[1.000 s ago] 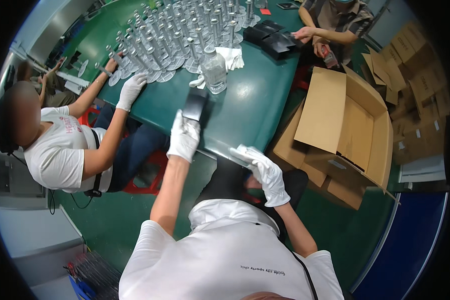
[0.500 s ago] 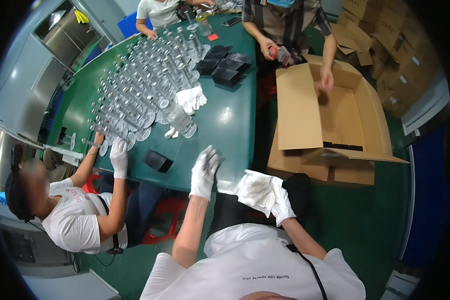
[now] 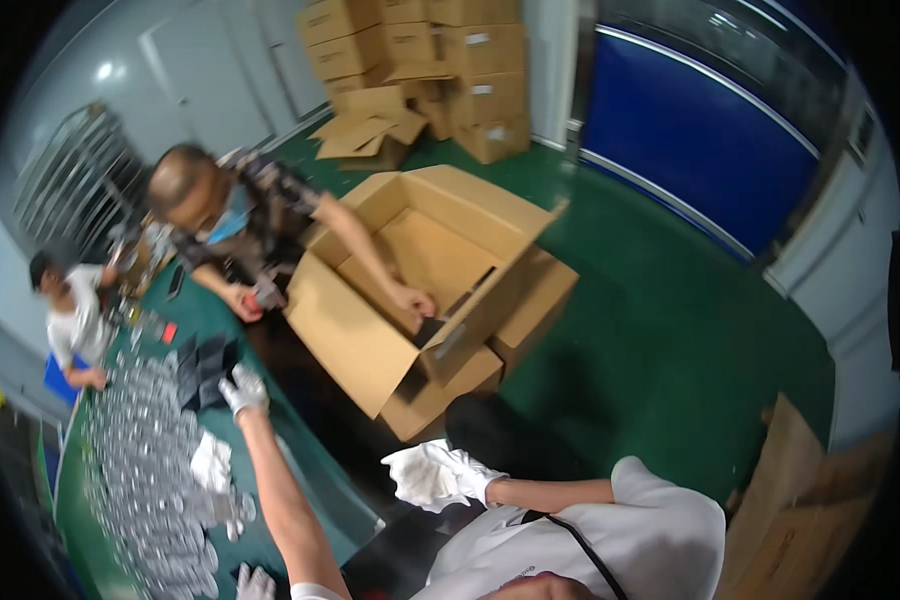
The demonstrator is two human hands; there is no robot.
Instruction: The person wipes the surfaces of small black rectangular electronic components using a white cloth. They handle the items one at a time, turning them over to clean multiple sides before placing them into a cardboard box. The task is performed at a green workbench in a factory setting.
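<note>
My left hand (image 3: 245,391), in a white glove, reaches over the green table to a group of black boxes (image 3: 206,368). Its fingers look spread at the near edge of the boxes; whether they touch is blurred. In my white-gloved right hand (image 3: 478,482) a white cloth (image 3: 423,476) is bunched, held off the table near my lap. Rows of clear plastic pieces with round bases (image 3: 145,460) cover the table's left part. Beside them lie a crumpled white cloth (image 3: 210,462) and a clear container (image 3: 220,508).
A large open carton (image 3: 345,340) stands on other cartons right of the table. Across from me a masked person (image 3: 270,215) reaches into it, near a black piece. Another person (image 3: 75,310) sits far left. A co-worker's gloved hand (image 3: 256,583) shows below. Stacked cartons (image 3: 480,90) stand behind.
The view has swung to the right. My left hand has gone from the table's near edge forward to the black boxes. My right hand keeps the cloth. The masked person's hand is lower in the carton.
</note>
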